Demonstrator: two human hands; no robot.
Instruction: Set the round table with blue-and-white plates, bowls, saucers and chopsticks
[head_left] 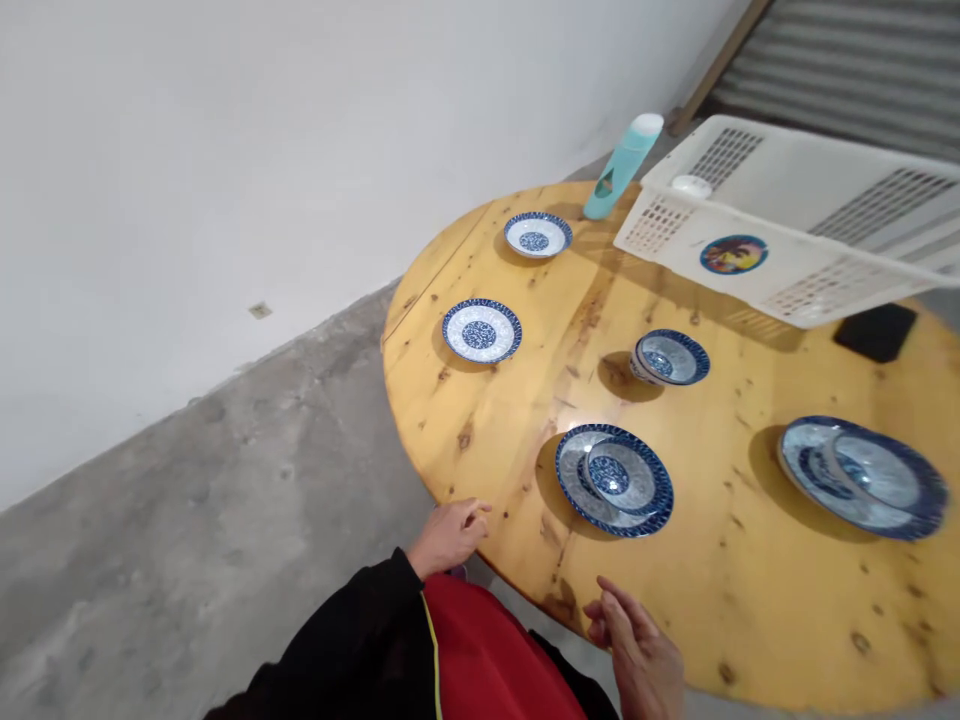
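Observation:
My left hand [448, 537] rests at the table's near left edge, its fingers curled in with no object showing in them. Over the front edge, my right hand [636, 640] has its index finger and thumb stretched out and holds nothing. Nearest to both is a blue-and-white plate [574, 500] bearing a patterned bowl [637, 482]. Farther right, another plate [806, 470] carries a bowl [885, 470]. A small bowl [679, 358] stands behind them at mid-table. Two blue-rimmed dishes lie to the left, a flat plate [480, 332] and a shallower-looking dish [536, 236] beyond it.
The round wooden table [525, 390] holds a white plastic basket [675, 240] at the back right, with a small white item [691, 187] in it. A turquoise bottle [621, 170] stands beside the basket, and a black flat object [875, 332] lies in front. A white wall [225, 180] rises behind.

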